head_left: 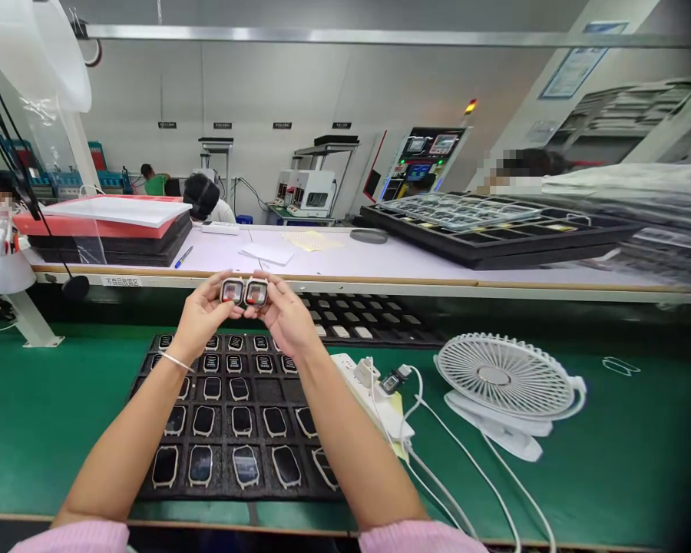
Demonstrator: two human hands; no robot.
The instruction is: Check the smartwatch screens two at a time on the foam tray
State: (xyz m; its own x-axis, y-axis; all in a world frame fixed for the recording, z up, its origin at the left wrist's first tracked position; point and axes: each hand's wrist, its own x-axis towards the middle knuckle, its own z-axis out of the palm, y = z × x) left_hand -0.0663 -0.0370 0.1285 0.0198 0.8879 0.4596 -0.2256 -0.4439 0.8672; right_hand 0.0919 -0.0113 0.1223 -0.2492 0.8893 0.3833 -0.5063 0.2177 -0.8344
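My left hand (204, 311) is closed around a smartwatch case (232, 291) with a lit screen. A second smartwatch case (256, 292), also lit, is pinched in my right hand (285, 311). The two cases are side by side, screens toward me, in front of the shelf's edge. Under my forearms lies a black foam tray (223, 438) holding rows of watch cases, such as this dark one (243, 420). Some in the far rows show light text on their screens. Two pockets in the middle row hold no case. My right forearm hides part of the tray's right side.
A white power strip (374, 399) with plugs and cables lies right of the tray, near a white fan (500, 376). Another foam tray (380, 319) sits under the shelf (322, 265). Black trays (495, 246) and a red-white stack (104, 219) rest above. Other people sit beyond.
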